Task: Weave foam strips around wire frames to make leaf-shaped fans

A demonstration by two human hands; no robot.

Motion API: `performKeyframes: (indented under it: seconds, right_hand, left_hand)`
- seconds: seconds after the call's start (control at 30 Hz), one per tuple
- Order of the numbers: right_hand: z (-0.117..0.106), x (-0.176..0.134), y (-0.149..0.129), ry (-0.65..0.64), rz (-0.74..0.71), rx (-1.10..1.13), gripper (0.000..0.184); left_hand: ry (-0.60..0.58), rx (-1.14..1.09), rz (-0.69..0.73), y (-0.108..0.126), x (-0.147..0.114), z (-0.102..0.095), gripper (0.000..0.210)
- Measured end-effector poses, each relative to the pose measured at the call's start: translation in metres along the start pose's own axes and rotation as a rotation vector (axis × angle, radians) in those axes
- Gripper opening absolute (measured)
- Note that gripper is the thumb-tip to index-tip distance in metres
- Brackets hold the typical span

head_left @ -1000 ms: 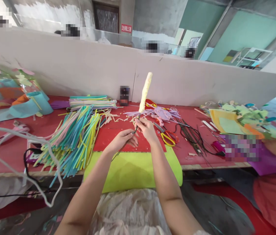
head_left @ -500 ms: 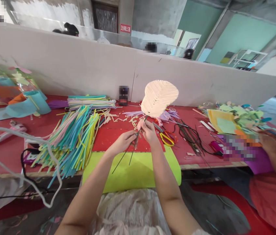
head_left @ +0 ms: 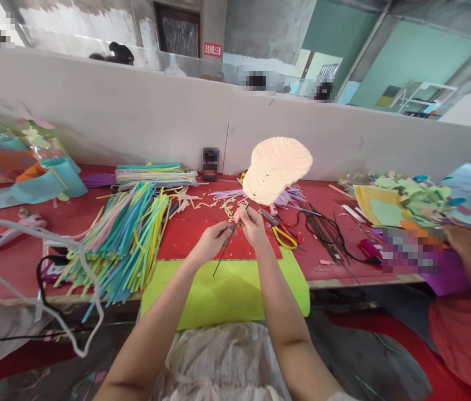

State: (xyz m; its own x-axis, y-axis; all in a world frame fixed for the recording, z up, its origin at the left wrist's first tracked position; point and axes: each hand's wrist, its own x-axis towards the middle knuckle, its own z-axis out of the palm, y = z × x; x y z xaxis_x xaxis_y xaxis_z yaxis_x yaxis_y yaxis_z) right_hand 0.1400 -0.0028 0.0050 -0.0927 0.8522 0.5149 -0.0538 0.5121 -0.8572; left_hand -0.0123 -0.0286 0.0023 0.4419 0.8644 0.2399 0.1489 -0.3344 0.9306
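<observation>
Cream leaf (head_left: 278, 170) broadside, edgewise before

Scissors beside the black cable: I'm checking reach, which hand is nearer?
Right. The right hand is just left of the scissors; the left hand is farther left.

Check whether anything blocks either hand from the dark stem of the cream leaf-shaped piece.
Nothing visible does: the right hand pinches the dark stem just below the cream leaf-shaped piece, and the left hand has fingers at it slightly lower.
</observation>
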Motion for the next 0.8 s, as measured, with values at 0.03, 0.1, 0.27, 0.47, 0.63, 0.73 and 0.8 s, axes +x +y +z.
performKeyframes:
  seconds: [0.03, 0.1, 0.27, 0.47, 0.63, 0.73, 0.8]
  right_hand:
    - [-0.001, 0.000, 0.000, 0.007, -0.005, -0.022, 0.039]
    - [-0.002, -0.001, -0.002, 0.013, 0.003, -0.094, 0.038]
    - [0.000, -0.001, -0.004, 0.041, 0.001, -0.289, 0.035]
    - [0.001, -0.003, 0.009, 0.030, 0.063, -0.293, 0.027]
    - [0.005, -0.007, 0.016, 0.145, -0.033, -0.441, 0.026]
    - [0.008, -0.009, 0.017, 0.240, -0.124, -0.554, 0.029]
    - [0.010, -0.009, 0.017, 0.281, -0.164, -0.581, 0.030]
  left_hand:
    - [0.017, 0.006, 0.014, -0.001, 0.001, 0.001, 0.019]
    - [0.049, 0.045, 0.039, -0.004, 0.004, 0.003, 0.019]
    - [0.141, 0.192, -0.001, -0.011, 0.010, 0.003, 0.018]
    - [0.191, 0.340, -0.087, -0.021, 0.011, 0.003, 0.019]
    - [0.264, 0.414, -0.138, -0.025, 0.015, 0.010, 0.019]
    - [0.306, 0.419, -0.161, -0.021, 0.017, 0.014, 0.023]
    - [0.305, 0.443, -0.179, -0.016, 0.019, 0.016, 0.021]
